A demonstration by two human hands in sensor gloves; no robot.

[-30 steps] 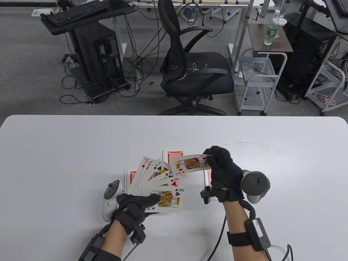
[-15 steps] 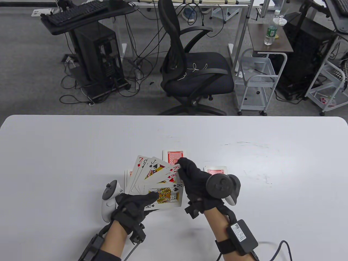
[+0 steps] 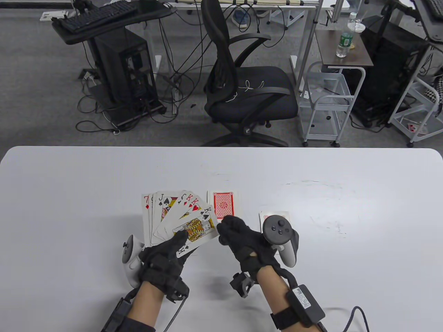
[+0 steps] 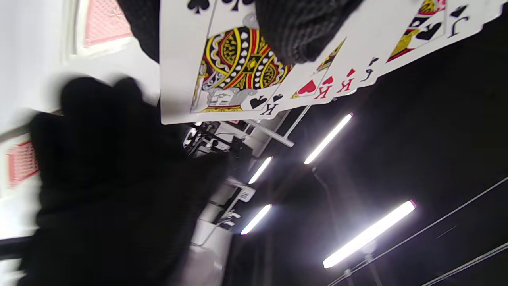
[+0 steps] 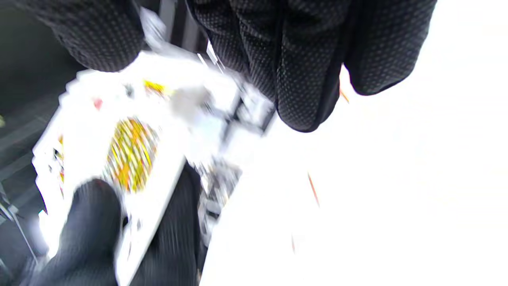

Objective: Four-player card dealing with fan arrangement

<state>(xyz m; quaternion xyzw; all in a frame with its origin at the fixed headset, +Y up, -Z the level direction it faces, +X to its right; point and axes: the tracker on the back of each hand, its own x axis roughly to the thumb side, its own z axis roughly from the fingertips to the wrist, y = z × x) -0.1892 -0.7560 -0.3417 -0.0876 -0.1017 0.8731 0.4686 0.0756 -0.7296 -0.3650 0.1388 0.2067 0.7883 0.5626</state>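
Note:
My left hand [image 3: 174, 243] grips a fan of several face-up cards [image 3: 176, 214]: a red 7, the jack of spades, red kings, and the king of spades in front. The thumb presses on the king of spades, which also shows in the left wrist view [image 4: 234, 67]. My right hand [image 3: 226, 228] holds nothing, its fingers loosely curled just right of the fan's edge. In the right wrist view the fingers [image 5: 305, 67] hang free and the fan [image 5: 119, 159] is blurred at the left.
One face-down red-backed card [image 3: 225, 204] lies on the white table [image 3: 69, 193] behind the fan. Another [image 3: 268, 217] lies to the right, partly hidden by my right tracker [image 3: 280, 238]. An office chair [image 3: 242, 93] stands beyond the far edge.
My right hand brought the king of diamonds to the fan, let go of it and drew back. My left hand swung the fan to the left, covering the left pile.

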